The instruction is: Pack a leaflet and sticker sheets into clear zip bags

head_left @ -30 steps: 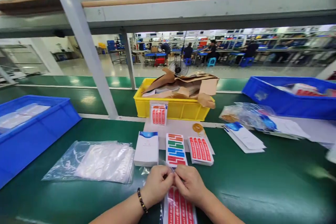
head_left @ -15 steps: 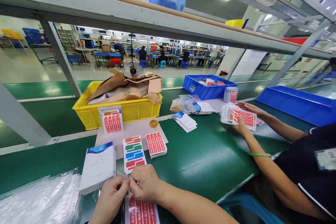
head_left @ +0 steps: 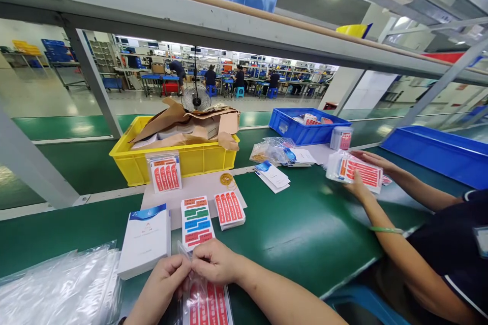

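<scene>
My left hand (head_left: 166, 280) and my right hand (head_left: 216, 262) are close together, both pinched on the upper edge of a clear plastic bag (head_left: 208, 305). Red-and-white label sheets show through the bag, which runs off the bottom of the view. Just beyond my fingers lies a stack of multicoloured label sheets (head_left: 197, 222). A stack of red label sheets (head_left: 229, 209) sits to its right. Left of my hands is a pile of white booklets with a blue top (head_left: 147, 237). Several empty clear bags (head_left: 64, 287) are heaped at the lower left.
A yellow crate (head_left: 198, 160) with brown paper stands behind, a filled bag (head_left: 165, 172) leaning on it. Rubber bands (head_left: 226, 179) and more booklets (head_left: 272, 176) lie further right. A co-worker's hands (head_left: 360, 183) hold packed bags near blue crates (head_left: 308, 129).
The view has swung to the right, bringing the co-worker into sight. Both my hands stay pinched on the bag's edge, with only a slight shift of the fingers.
</scene>
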The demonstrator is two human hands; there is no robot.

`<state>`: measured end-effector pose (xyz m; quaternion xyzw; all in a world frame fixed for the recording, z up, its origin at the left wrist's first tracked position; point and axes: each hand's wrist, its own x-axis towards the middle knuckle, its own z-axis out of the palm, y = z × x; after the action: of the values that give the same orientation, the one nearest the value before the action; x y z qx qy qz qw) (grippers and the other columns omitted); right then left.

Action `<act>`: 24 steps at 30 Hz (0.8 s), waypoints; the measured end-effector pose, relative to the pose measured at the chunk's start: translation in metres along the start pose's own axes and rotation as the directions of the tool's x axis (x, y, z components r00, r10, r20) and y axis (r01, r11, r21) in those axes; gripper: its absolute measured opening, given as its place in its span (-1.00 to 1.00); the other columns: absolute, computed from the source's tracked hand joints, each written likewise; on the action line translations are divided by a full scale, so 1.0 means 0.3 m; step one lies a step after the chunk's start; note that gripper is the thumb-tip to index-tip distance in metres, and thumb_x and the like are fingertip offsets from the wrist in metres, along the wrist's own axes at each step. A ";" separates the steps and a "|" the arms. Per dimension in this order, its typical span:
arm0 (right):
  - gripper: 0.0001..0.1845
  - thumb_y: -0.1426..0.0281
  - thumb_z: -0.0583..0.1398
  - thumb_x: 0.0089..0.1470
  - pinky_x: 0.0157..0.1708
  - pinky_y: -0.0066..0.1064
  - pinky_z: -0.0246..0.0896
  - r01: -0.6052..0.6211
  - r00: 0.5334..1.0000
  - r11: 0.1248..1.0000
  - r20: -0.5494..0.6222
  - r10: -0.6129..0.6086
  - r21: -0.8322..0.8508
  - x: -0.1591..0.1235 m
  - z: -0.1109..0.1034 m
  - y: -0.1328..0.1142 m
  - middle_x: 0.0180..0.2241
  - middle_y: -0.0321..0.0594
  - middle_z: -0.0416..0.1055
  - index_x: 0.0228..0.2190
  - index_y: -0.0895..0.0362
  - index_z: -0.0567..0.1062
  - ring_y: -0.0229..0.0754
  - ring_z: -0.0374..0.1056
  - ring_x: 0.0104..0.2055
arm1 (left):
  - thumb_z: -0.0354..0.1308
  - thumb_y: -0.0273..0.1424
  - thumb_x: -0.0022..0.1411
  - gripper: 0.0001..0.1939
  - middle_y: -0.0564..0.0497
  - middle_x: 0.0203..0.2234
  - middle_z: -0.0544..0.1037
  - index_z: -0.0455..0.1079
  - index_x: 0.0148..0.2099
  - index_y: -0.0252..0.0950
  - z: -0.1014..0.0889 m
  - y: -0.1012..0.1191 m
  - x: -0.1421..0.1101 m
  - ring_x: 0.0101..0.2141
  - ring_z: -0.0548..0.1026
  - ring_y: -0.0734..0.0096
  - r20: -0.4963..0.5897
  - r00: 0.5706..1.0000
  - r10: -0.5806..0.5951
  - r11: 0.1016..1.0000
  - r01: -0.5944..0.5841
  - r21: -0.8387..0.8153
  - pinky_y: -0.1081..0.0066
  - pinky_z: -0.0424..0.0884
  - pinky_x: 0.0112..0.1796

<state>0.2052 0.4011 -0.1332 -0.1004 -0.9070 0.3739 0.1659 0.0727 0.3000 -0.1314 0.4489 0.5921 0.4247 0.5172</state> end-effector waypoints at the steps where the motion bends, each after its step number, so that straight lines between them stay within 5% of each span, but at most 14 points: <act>1: -0.68 0.30 0.03 0.03 -0.63 -0.62 -0.08 -0.024 0.999 0.999 0.023 0.023 0.044 -0.002 -0.004 0.002 -0.67 -0.44 0.08 -0.66 0.17 0.18 -0.46 0.01 -0.61 | 0.01 -0.09 0.06 -0.58 0.11 -0.74 0.21 0.17 -0.60 -0.35 0.000 -0.003 0.001 -0.66 0.14 0.58 0.012 1.000 -0.001 1.000 0.002 -0.014 0.54 0.04 -0.59; 7: -0.63 0.19 0.05 0.03 -0.60 -0.61 -0.04 -0.143 0.984 0.935 0.152 0.098 0.325 -0.005 -0.028 -0.003 -0.64 -0.41 0.16 -0.62 0.20 0.27 -0.45 0.06 -0.58 | 0.02 -0.10 0.07 -0.57 0.10 -0.74 0.23 0.19 -0.61 -0.36 0.010 0.004 0.002 -0.66 0.14 0.60 0.059 0.998 0.007 1.000 -0.006 -0.027 0.54 0.04 -0.59; 13: -0.48 0.01 0.05 -0.05 -0.70 -0.60 -0.08 -0.226 0.973 0.711 0.124 0.193 0.665 0.007 0.002 -0.035 -0.74 -0.43 0.11 -0.71 0.19 0.19 -0.46 0.03 -0.69 | -0.02 -0.10 0.10 -0.58 0.08 -0.71 0.28 0.23 -0.57 -0.36 0.028 -0.011 -0.013 -0.64 0.20 0.57 -0.022 0.994 0.104 0.994 -0.105 -0.036 0.56 0.12 -0.58; 24: -0.47 -0.02 0.03 -0.09 -0.76 -0.57 -0.14 -0.248 0.933 0.543 0.047 0.356 0.803 0.036 0.073 -0.019 -0.79 -0.42 0.08 -0.75 0.15 0.15 -0.44 -0.02 -0.76 | -0.04 -0.20 0.15 -0.60 0.09 -0.73 0.28 0.19 -0.62 -0.35 0.036 -0.039 -0.005 -0.65 0.21 0.58 -0.140 0.985 0.099 0.966 -0.129 -0.224 0.55 0.15 -0.56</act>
<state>0.1867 0.3862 -0.1412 -0.1930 -0.6004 0.7547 0.1808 0.0826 0.2963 -0.1435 0.3905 0.5433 0.5482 0.5018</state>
